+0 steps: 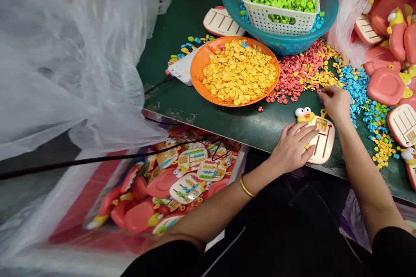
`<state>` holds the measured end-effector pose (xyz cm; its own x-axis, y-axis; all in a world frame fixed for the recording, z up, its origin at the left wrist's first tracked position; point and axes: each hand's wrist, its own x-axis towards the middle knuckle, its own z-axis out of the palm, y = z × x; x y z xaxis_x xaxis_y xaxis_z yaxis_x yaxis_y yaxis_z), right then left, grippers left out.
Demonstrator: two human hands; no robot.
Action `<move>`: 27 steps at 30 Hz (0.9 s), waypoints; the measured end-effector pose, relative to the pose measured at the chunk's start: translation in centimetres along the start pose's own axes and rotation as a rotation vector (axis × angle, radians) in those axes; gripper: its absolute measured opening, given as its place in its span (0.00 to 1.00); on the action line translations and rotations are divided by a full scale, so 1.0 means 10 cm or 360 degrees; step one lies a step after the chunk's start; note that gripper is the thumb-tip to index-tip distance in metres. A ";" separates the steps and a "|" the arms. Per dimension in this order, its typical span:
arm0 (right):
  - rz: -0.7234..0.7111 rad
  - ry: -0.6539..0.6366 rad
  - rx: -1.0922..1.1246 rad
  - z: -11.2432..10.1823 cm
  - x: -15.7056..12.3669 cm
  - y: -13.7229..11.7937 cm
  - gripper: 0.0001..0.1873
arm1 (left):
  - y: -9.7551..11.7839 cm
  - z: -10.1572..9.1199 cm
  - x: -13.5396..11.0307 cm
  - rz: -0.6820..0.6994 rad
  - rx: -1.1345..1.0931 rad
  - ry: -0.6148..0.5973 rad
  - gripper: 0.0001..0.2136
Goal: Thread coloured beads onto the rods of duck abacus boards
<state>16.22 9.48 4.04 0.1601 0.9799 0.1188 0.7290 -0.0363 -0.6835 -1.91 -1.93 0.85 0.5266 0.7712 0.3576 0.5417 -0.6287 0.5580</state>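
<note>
A cream toy board [326, 143] with a duck-like head and red slots lies at the near edge of the green table. My left hand [292, 145] rests across its left part, fingers outstretched and apart, covering some of the face. Beyond the board's upper right, my right hand [335, 103] is closed in a pinch at the edge of the bead heaps. A small red bead [319, 91] shows at its fingertips. Loose red beads [294, 73] lie just beyond it, and blue beads [354, 84] spread to its right.
An orange plate [199, 71] holds yellow pieces. Behind it, a teal basin [329, 6] bears a white basket [251, 14] of green pieces. Coral toys [385, 84] crowd the right. Below the table, a lined box holds assembled toys [191, 188]. A black cable [97, 159] crosses the left.
</note>
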 end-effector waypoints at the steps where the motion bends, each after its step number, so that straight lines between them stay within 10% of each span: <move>1: 0.0027 -0.0018 0.0125 -0.09 -0.15 0.04 0.07 | 0.00 0.00 0.00 -0.0004 -0.0012 0.0011 0.19; 8: -0.0145 0.0143 0.0231 -0.22 -1.04 0.31 0.09 | 0.00 0.01 0.01 -0.0086 -0.0092 0.0083 0.15; 23: -0.0555 0.0063 -0.0077 -0.09 -1.28 0.20 0.12 | -0.02 0.05 0.02 -0.0119 -0.0091 0.0157 0.10; 27: -0.0507 0.0001 -0.0072 -0.10 -0.84 0.17 0.11 | -0.02 0.04 0.01 -0.0164 -0.0081 0.0114 0.09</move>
<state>16.75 1.01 2.59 -0.0803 0.9433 0.3220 0.7714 0.2634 -0.5793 -1.67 -1.77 0.51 0.4208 0.8376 0.3483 0.5555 -0.5415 0.6310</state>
